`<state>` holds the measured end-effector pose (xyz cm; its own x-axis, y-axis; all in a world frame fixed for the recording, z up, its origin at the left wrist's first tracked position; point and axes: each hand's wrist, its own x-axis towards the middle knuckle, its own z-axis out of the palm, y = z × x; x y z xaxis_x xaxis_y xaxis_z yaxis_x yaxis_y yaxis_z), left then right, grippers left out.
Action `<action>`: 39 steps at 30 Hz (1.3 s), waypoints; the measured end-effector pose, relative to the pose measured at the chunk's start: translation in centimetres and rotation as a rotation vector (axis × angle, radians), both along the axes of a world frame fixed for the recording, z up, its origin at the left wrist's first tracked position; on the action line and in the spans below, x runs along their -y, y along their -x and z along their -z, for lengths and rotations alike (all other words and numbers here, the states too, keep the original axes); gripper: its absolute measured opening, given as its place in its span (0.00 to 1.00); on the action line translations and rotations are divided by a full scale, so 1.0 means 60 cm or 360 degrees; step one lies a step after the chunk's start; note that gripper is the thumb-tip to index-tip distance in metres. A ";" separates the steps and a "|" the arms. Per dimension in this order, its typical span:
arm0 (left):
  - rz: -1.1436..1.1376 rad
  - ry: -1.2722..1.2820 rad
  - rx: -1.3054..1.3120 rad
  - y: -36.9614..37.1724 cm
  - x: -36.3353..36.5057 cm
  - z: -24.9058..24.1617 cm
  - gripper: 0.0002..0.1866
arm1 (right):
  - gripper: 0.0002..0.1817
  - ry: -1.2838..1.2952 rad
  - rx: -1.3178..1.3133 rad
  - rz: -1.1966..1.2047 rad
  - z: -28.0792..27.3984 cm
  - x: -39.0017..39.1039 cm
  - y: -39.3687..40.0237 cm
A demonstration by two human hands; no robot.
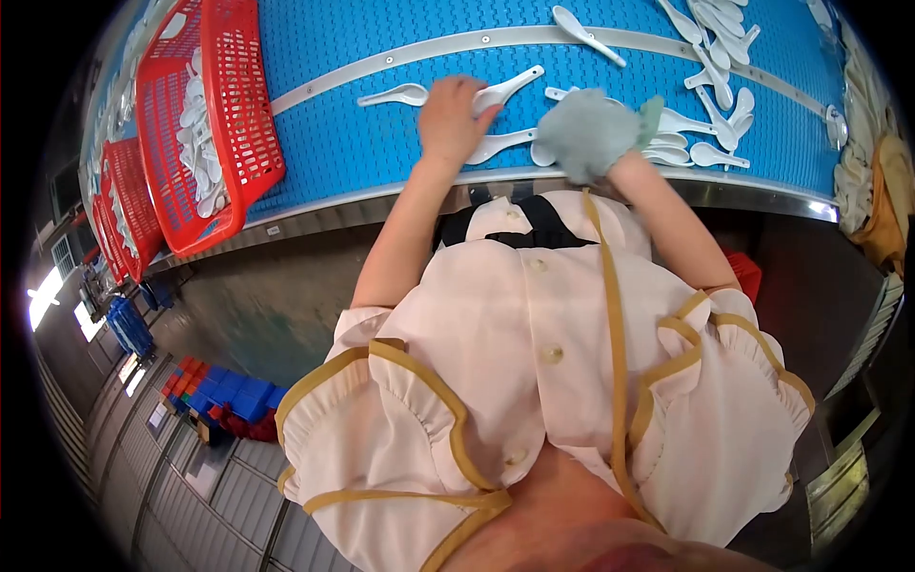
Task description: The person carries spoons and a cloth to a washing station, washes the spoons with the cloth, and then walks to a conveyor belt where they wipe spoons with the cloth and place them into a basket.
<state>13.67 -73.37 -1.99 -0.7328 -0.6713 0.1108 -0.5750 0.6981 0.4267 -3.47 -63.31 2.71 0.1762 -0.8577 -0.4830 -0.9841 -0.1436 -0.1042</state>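
Note:
My bare left hand [452, 119] is over the blue belt, its thumb and fingers closed about the bowl end of a white soup spoon [510, 88]. The spoon's handle points up and to the right. Left of this hand lies another white spoon [393, 94], and below its thumb a third spoon [500, 144]. My right hand [589, 135] wears a grey glove and is smeared by motion. It covers part of a spoon [558, 93], whose handle tip shows; its fingers cannot be made out. Several stacked spoons [667, 148] lie just right of the glove.
Red perforated baskets [250, 105] with white spoons inside stand at the left end of the blue belt [334, 124]. A metal strip [419, 54] curves across the belt. More loose spoons [724, 38] lie at the upper right. The metal edge [324, 210] runs before my body.

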 end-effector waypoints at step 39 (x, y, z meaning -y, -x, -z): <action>-0.0224 -0.0565 0.0105 -0.148 0.130 -0.016 0.15 | 0.08 0.0424 -0.0101 0.1123 0.077 -0.029 0.022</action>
